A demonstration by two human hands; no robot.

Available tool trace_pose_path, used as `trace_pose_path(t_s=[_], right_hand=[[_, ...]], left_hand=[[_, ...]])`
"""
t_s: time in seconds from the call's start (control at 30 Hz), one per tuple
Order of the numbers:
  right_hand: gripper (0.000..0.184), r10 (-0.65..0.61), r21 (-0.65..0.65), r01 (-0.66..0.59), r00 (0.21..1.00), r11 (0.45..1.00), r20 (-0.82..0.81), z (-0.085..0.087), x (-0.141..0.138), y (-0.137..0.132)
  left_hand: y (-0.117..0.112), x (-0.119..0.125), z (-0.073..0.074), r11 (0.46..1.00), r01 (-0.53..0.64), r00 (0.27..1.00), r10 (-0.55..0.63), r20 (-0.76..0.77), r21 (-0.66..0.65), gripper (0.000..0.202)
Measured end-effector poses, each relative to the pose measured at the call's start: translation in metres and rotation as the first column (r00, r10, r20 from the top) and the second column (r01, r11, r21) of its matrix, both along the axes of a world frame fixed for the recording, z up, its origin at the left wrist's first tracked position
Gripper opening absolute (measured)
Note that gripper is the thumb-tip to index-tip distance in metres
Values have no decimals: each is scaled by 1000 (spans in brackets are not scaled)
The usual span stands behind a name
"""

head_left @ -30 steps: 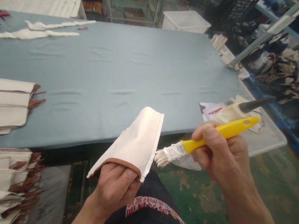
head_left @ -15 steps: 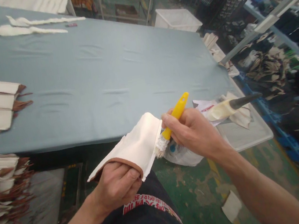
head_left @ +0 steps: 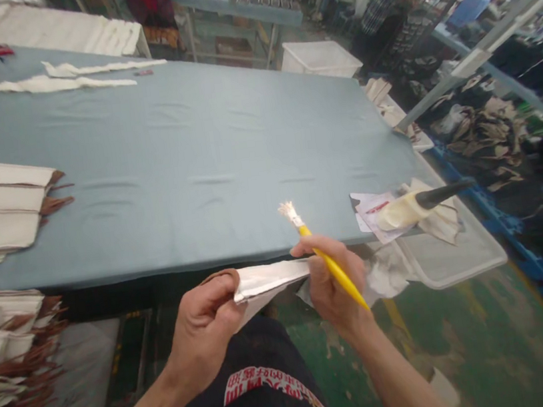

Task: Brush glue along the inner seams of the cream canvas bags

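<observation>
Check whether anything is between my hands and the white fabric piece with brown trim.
Nothing visible does. The left hand grips the white folded fabric piece with brown trim at its trimmed end; the right hand, holding the yellow-handled brush bristles-up, touches the other end.

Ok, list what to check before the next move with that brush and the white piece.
1. Left hand grip on the white fabric piece: ok, pinched at its brown-edged end.
2. Right hand grip on the yellow-handled brush: ok.
3. Bristles apart from the fabric: ok, pointing up.
4. Amount of white coating on bristles: cannot tell.
5. Fabric piece lying flat: not ok, folded, held over the lap.
6. Black-handled brush resting on the tray: ok.
</observation>
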State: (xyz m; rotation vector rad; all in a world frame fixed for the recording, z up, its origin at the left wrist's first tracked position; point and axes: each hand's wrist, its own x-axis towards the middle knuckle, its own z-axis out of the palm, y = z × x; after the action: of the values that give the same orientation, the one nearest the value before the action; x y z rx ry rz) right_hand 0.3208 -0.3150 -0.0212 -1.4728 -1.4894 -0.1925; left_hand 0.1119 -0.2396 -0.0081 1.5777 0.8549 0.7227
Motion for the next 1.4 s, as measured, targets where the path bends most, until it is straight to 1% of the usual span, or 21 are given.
trace_pose_path(t_s=[0.03,0.07,0.13,0.23,0.33,0.37,0.43,0.5,0.57,0.63,0.73,0.8,0.87,0.93,1.0,1.07,1.13,1.17,1.2,1.3,1.4], right_hand=[[20,-12,25,12,1000,1000,-10,-3,-2,1],[19,-38,45,39,999,998,-37,-3,-4,2],[19,-114,53,122,984,991,-137,8,-4,4],[25,-237,13,252,924,968,-301,42,-1,6],[40,-307,-18,325,874,946,-377,77,7,9],[44,-319,-33,334,862,942,-395,85,10,10],[47,-333,-58,341,848,938,-413,92,18,10],[49,-340,-84,336,848,938,-406,90,25,10],[50,-339,-111,321,859,941,-385,82,31,10],[52,-340,-135,312,864,940,-372,69,36,11],[54,-350,-158,313,863,937,-366,47,43,16],[53,-351,-176,305,852,936,-388,33,45,18],[50,-342,-160,302,823,940,-454,25,46,17],[48,-310,-87,316,774,945,-551,26,42,11],[43,-252,-9,330,702,944,-666,33,33,-1],[38,-191,-11,297,584,955,-789,42,19,-16],[34,-164,-52,246,461,968,-872,50,4,-28],[33,-168,-83,211,426,974,-889,52,-4,-33],[33,-181,-117,174,412,978,-893,54,-10,-37],[32,-223,-209,79,437,975,-871,53,-26,-42],[33,-233,-219,82,410,972,-882,49,-35,-43]], left_hand=[[3,1,2,994,26,999,-21,43,-110,25],[6,1,5,980,71,994,-54,93,-187,23],[14,2,11,953,169,978,-130,165,-251,22],[21,0,18,956,223,966,-191,174,-189,26],[19,-4,13,976,195,971,-179,157,-94,23],[17,-5,10,978,195,970,-181,160,-73,21],[12,-5,4,977,209,965,-199,174,-43,19],[6,-4,4,975,224,961,-221,168,-3,18],[2,-2,10,970,235,962,-240,132,57,19],[-1,1,19,961,253,960,-264,94,116,21],[-8,4,28,925,334,936,-349,51,182,22],[-13,6,29,896,383,917,-397,20,224,23],[-18,8,26,882,398,912,-410,-6,254,24],[-20,8,22,874,397,914,-404,-35,279,24],[-21,7,17,865,380,924,-373,-85,329,24],[-21,5,13,849,343,939,-320,-125,401,25],[-22,2,9,827,310,951,-275,-145,469,23],[-24,1,7,814,300,954,-262,-146,497,21],[-25,-1,5,803,288,957,-250,-145,521,19],[-30,-5,1,788,232,973,-198,-122,570,19],[-34,-7,-3,780,191,981,-169,-93,595,23]])
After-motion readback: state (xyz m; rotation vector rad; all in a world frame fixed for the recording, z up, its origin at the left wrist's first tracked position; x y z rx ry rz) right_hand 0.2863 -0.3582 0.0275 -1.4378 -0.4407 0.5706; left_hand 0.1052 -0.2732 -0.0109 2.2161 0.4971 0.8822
